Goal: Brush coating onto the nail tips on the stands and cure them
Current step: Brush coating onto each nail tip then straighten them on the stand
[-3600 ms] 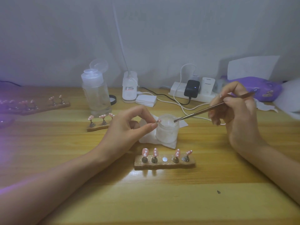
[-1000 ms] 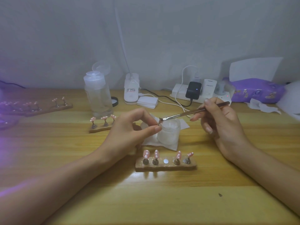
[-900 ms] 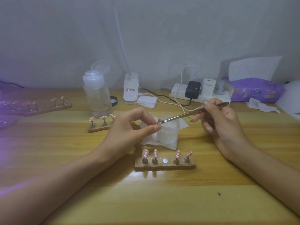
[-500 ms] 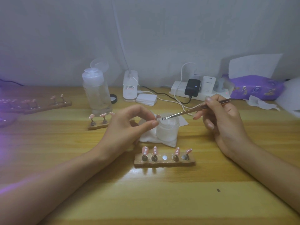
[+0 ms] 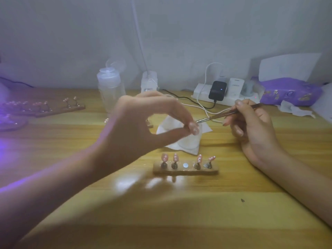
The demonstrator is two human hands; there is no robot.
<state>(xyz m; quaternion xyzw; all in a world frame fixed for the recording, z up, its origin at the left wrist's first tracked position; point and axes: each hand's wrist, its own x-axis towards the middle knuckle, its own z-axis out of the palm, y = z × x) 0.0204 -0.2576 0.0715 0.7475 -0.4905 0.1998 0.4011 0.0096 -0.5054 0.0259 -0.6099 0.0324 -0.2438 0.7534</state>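
A small pink nail tip (image 5: 194, 129) is pinched between the thumb and forefinger of the left hand (image 5: 136, 130), which is held up off the table (image 5: 179, 212). It's pretty blurry there, so not much more than the two fingertips closed together on it can be made out.

A thin brush (image 5: 228, 113) is gripped pen-style in the right hand (image 5: 255, 126), with the fingers curled round the handle. The bristle end is pointed right at the top of the pinch. Whether it's touching the tip or just beside it can't be told.

Just behind and under the pinch, a frosted jar (image 5: 190, 143) is sat on a white tissue (image 5: 168, 124), partly covered by the left fingers.

Nearer than the pinch, a wooden stand (image 5: 186, 171) is laid flat on the table. Four pink tips (image 5: 164, 157) are stood on its pegs, and one bare round spot (image 5: 185, 165) is left in the middle, two pegs either side.

Beyond the left hand a clear bottle (image 5: 109, 87) is stood upright. Beyond the brush hand a white power strip (image 5: 200, 93) is laid by the wall with a black charger (image 5: 217, 90) plugged in, and a purple pack (image 5: 291, 92) is out past that. Well off to the left of the pinch, a longer stand (image 5: 59, 108) is lit by a purple glow.
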